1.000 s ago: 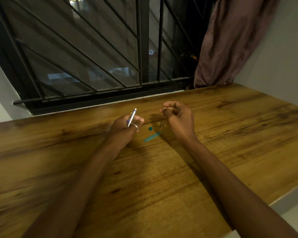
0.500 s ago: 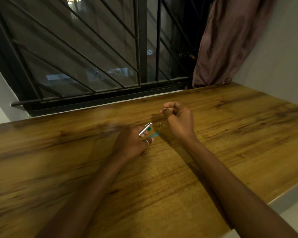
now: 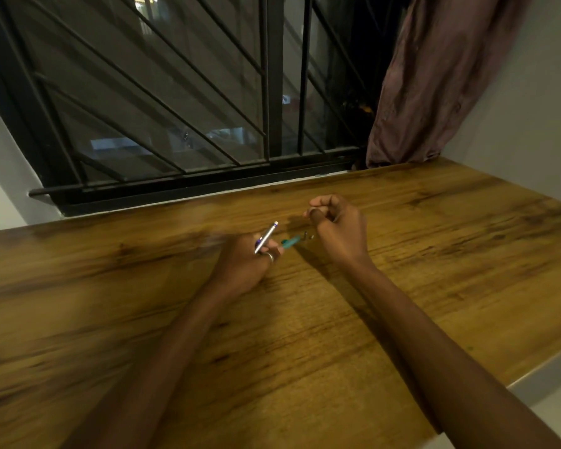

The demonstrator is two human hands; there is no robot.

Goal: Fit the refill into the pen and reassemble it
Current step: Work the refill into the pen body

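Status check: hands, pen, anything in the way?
Left hand gripping silver pen barrel, tilted up. Right hand curled, contents unclear. Teal piece and small metal part on table between hands. Nothing blocking.

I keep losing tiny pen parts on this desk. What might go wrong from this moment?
1. The small metal part lies loose on the table beside the right hand. A nudge might send it rolling away.
2. The left hand grips the silver barrel with its fingertips right at the teal piece. Handling both in one hand could drop one.
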